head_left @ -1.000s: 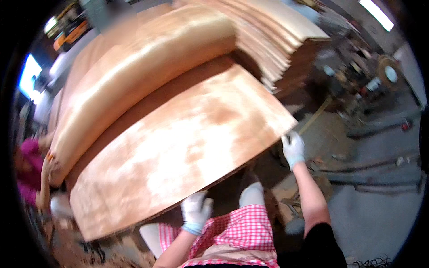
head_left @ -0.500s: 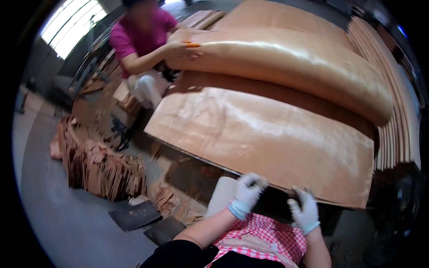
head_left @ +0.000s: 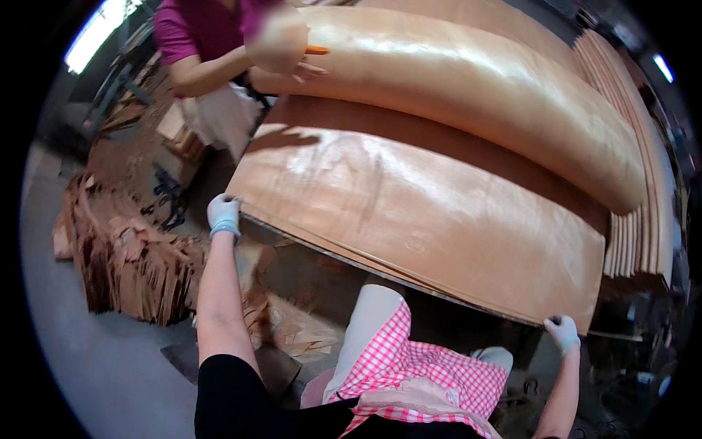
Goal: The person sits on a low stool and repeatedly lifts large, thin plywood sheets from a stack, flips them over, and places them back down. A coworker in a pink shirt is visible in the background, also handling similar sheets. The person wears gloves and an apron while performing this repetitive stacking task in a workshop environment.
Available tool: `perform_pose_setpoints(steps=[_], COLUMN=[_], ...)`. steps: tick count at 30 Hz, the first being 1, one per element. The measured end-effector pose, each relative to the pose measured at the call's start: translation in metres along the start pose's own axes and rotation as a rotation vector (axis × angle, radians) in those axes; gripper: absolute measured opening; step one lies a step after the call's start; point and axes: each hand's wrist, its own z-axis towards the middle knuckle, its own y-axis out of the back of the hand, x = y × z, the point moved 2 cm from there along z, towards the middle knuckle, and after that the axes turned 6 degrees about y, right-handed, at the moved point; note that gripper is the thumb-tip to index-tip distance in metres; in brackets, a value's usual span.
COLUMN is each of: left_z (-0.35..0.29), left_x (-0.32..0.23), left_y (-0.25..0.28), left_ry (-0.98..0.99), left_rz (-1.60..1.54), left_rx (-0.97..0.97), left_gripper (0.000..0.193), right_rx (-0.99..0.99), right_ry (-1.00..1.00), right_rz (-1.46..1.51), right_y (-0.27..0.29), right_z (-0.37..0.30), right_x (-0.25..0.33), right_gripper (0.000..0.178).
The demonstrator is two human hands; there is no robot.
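Observation:
A broad tan wood veneer sheet (head_left: 409,227) lies across the stack in front of me. My left hand (head_left: 224,214), in a pale glove, is closed on its near edge by the left corner. Far to the right, my right hand (head_left: 561,333), gloved too, pinches the same near edge close to the right corner. Between my hands this edge shows thin layers, slightly parted in places. Beyond it a second veneer sheet (head_left: 453,102) is bent back in a big curl, shading the strip beneath. A co-worker's hand (head_left: 308,71) rests at the curl's left end, beside an orange tool (head_left: 316,50).
A co-worker in a magenta shirt (head_left: 212,36) is at the far left. Ragged veneer scraps (head_left: 131,252) stand bundled on the floor at left, with loose pieces (head_left: 292,322) nearer me. Layered veneer sheets (head_left: 636,183) droop along the right side.
My hands have moved apart from in front of my apron, left hand to the left corner and right hand to the right, and now grip the sheet's edge. The view has shifted slightly.

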Motion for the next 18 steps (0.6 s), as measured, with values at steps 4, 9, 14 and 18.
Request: perform_pose_setpoints(steps=[4,9,14,18], left_z=[0.001,-0.014,-0.228,-0.457], left_x=[-0.007,-0.03,-0.196,-0.281], left_y=[-0.017,-0.006,-0.06,-0.156], left_ry=[0.099,0.172,-0.417,-1.062], left_rz=[-0.286,0.09,0.163,0.114], left_rx=[0.146,-0.008,0.056,0.507], left_gripper=[0.018,0.043,0.044,0.083], right_rx=[0.073,0.154,0.193,0.21], right_ry=[-0.127,-0.148,-0.13,-0.137], right_rz=[-0.051,-0.134,-0.072,-0.14], right_y=[-0.004,-0.015,-0.024,-0.015], right_z=[0.005,0.035,0.036,0.027], right_x=[0.015,0.008,0.01,0.021], right_gripper=[0.048,0.046,0.049,0.051])
